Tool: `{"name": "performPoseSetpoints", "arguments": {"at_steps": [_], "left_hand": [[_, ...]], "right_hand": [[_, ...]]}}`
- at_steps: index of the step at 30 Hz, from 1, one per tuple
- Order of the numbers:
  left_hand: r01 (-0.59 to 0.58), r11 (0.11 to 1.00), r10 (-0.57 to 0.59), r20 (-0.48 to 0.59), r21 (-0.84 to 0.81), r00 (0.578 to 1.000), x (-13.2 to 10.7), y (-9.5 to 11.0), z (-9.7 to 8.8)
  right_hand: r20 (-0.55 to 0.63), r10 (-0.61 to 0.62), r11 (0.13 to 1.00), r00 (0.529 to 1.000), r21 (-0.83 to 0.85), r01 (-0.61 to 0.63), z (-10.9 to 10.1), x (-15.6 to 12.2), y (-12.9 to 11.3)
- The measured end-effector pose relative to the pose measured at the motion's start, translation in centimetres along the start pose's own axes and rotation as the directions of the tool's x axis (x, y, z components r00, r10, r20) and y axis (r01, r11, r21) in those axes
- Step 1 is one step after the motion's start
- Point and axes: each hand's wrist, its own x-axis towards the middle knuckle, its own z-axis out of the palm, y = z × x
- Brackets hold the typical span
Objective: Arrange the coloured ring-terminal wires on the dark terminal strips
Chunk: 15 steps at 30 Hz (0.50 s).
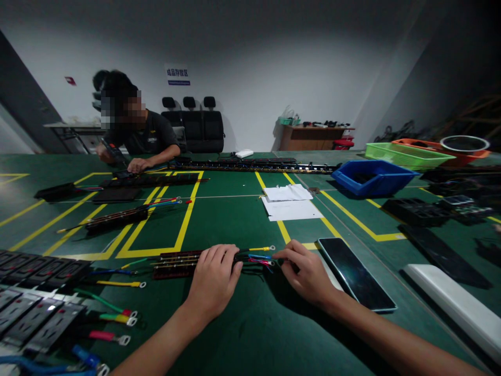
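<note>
A dark strip assembly [172, 265] with metal bars along its top lies on the green table in front of me. My left hand [215, 274] is closed over its right end. Several coloured wires [256, 257] run out to the right from under that hand, among them a yellow one ending in a ring terminal [271, 248]. At their tips, my right hand [301, 269] is closed in a pinch on a blue wire; the fingertips partly hide its end. Left of me lie black socket strips [47, 318] whose wires end in ring terminals [133, 317].
A phone [354, 274] and a long white bar [457, 297] lie to the right. White papers [291, 202] are ahead, with a blue bin [371, 177] and green basket [407, 154] beyond. Across the table, a co-worker [141, 136] holds a power tool over another strip.
</note>
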Motion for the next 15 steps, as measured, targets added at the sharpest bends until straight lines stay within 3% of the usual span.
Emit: {"name": "performPoseSetpoints", "arguments": {"at_steps": [10, 15], "left_hand": [[0.005, 1.0, -0.005, 0.013, -0.004, 1.0, -0.07, 0.03, -0.05], [0.001, 1.0, -0.001, 0.014, -0.002, 1.0, -0.08, 0.01, -0.05]], "right_hand": [[0.054, -0.155, 0.985, 0.986, 0.083, 0.151, -0.26, -0.17, -0.12], [-0.012, -0.079, 0.993, 0.997, 0.086, 0.08, -0.07, -0.23, 0.05]]}}
